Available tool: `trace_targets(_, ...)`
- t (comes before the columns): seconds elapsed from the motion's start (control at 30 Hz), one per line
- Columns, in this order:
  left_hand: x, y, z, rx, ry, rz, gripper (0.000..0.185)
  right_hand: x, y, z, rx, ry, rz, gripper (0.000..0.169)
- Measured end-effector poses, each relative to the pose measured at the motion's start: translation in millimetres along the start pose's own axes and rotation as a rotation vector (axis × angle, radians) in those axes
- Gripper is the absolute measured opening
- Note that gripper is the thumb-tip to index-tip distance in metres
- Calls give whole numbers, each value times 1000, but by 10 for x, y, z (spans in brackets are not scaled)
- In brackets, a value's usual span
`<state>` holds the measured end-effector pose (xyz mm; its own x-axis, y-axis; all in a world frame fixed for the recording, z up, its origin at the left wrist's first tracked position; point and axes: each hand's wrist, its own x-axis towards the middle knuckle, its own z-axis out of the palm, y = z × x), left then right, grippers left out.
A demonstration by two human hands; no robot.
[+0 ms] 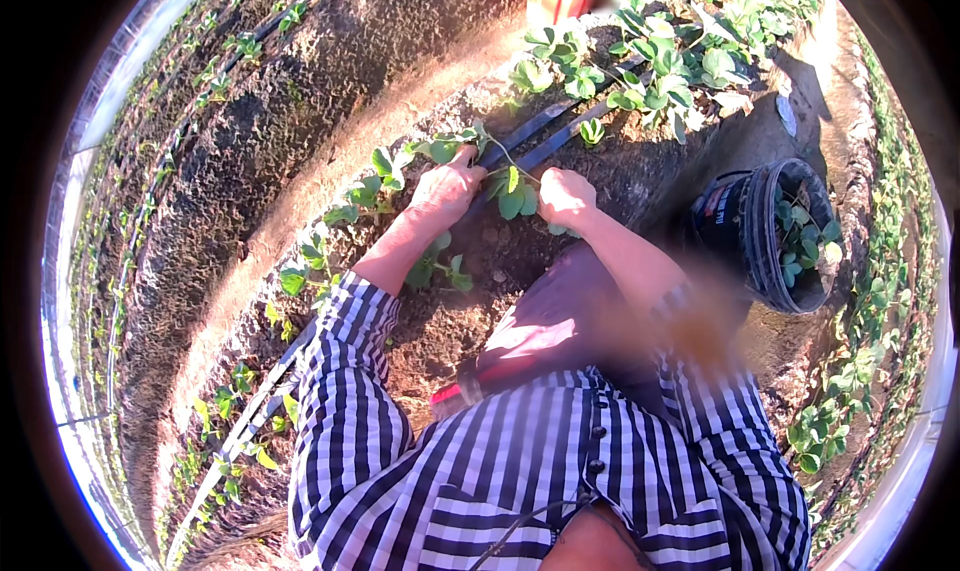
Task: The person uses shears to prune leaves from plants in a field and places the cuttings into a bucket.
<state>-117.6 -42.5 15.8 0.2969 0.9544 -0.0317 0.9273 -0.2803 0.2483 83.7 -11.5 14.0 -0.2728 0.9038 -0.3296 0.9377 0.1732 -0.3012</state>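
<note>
My left hand (450, 184) reaches over the soil bed, its fingers at the stems and leaves of a strawberry-like plant (442, 149). To its right, my right hand (566, 196) is closed around a thin stem or runner. Between the two hands stretch thin stems, with a few green leaves (514, 197) hanging from them. Two dark flat drip irrigation tapes (556, 137) run along the bed beneath and behind the hands. The fingertips of both hands are partly hidden.
A black plastic bucket (787, 233) holding cut leaves lies tilted at the right. Dense leafy plants (667, 60) grow farther up the bed. Another person, partly seen, is at the top edge beside an orange-red container (551, 4). A furrow (300, 188) runs along the left.
</note>
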Motion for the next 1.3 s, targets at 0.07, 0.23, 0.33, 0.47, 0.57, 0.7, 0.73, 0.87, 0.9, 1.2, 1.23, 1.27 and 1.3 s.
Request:
trace_targets(0.07, -46, -6, -34, 39, -28, -52, 22, 18, -42, 32, 3, -16, -21, 19)
trace_targets(0.23, 91, 80, -76, 42, -88, -57, 21, 81, 113, 88, 66, 35, 53, 23)
trace_targets(0.33, 96, 41, -41, 80, -13, 41, 19, 287, 289, 282, 50, 75, -79, 20)
trace_targets(0.47, 36, -177, 146, -136, -26, -111, 17, 139, 102, 189, 144, 47, -1, 24)
trace_targets(0.57, 79, -94, -81, -223, 132, 230, 10, 280, 486, 276, -14, 139, -167, 25)
trace_targets(0.7, -405, -264, -230, -596, 70, -125, 12, 94, -47, 177, 118, 32, 5, 30)
trace_targets(0.73, -441, -318, -165, -675, 94, -151, 13, 83, -88, 152, 144, 19, 5, 29)
trace_targets(0.87, -282, -30, -227, -775, 91, -179, 15, 166, 108, 158, 82, 51, 52, 31)
trace_targets(0.9, -310, 58, -243, -788, 81, -219, 15, 213, 159, 229, 21, 130, -55, 25)
trace_targets(1.2, -722, 232, -144, -493, 48, 103, 10, 153, 126, 27, -35, 15, -160, 17)
trace_targets(1.23, -779, 246, -121, -465, 47, 135, 11, 151, 147, 32, -31, 5, -151, 17)
trace_targets(1.27, -846, 271, -135, -455, 47, 103, 11, 136, 159, 82, -1, 47, -149, 11)
trace_targets(1.3, -896, 292, -153, -446, 45, 72, 11, 157, 210, 175, 70, 18, -134, 14)
